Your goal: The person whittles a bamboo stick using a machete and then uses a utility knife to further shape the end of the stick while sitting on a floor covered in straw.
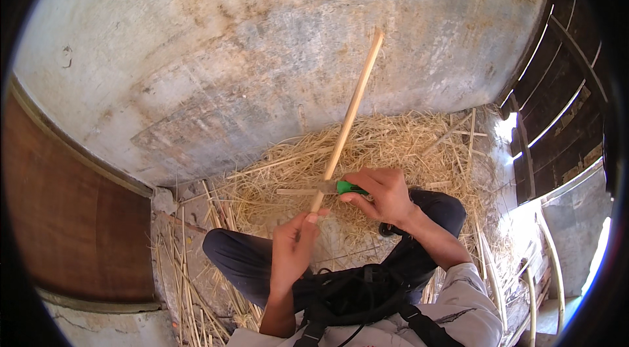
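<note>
Straw-strewn floor (393, 144) by plastered wall (262, 39); left hand (293, 249) gripping stick (347, 117), right hand (383, 193) gripping green-handled knife (341, 187).

Loose straw (393, 144) lies below a stained wall (262, 39).

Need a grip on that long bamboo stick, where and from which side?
Probably the lower end of the bamboo stick, where the left hand already clasps it, coming from below on the person's side. It tilts up and away toward the wall, so its top is out of easy reach, and the knife in the right hand meets it just above.
</note>
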Motion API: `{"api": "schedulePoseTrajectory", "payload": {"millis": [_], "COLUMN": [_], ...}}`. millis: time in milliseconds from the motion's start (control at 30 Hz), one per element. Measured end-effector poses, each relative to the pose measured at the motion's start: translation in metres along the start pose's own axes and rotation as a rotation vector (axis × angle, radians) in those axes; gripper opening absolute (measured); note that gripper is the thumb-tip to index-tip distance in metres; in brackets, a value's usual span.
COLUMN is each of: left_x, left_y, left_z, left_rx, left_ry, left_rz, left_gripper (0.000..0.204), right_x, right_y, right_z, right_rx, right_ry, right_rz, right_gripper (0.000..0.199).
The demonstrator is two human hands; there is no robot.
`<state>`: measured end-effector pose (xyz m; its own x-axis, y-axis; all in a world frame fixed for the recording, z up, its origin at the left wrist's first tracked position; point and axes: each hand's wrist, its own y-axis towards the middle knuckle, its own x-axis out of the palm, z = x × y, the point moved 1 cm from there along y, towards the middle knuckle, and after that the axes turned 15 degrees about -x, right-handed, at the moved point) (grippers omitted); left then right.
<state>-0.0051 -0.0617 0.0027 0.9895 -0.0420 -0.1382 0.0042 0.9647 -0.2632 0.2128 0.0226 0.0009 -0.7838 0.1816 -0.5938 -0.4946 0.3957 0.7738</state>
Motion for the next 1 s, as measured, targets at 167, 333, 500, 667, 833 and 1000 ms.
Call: {"api": "schedulePoseTrajectory", "payload": {"millis": [167, 333, 500, 667, 833, 1000], "left_x": [0.005, 0.011, 0.011, 0.010, 0.008, 0.004], "left_y": [-0.001, -0.005, -0.007, -0.007, -0.006, -0.035], "left_z": [-0.001, 0.006, 0.002, 0.001, -0.003, -0.020], "left_rx": [0.119, 0.183, 0.178, 0.172, 0.237, 0.006], "left_ry": [0.168, 0.253, 0.283, 0.324, 0.352, 0.285], "left_rz": [0.141, 0.264, 0.293, 0.305, 0.306, 0.175], "left_gripper": [0.029, 0.025, 0.024, 0.023, 0.023, 0.018], "right_x": [-0.004, -0.002, -0.002, 0.000, -0.007, -0.046], "right_y": [0.005, 0.005, 0.005, 0.003, 0.001, 0.003], "right_z": [-0.009, -0.011, -0.010, -0.008, 0.002, 0.058], "right_rx": [-0.019, -0.010, 0.008, 0.013, 0.145, 0.409], "right_ry": [-0.087, -0.142, -0.160, -0.172, -0.237, -0.341], "right_rz": [-0.057, -0.047, -0.048, -0.031, 0.015, 0.181], "right_gripper": [0.030, 0.029, 0.029, 0.028, 0.027, 0.027]}}
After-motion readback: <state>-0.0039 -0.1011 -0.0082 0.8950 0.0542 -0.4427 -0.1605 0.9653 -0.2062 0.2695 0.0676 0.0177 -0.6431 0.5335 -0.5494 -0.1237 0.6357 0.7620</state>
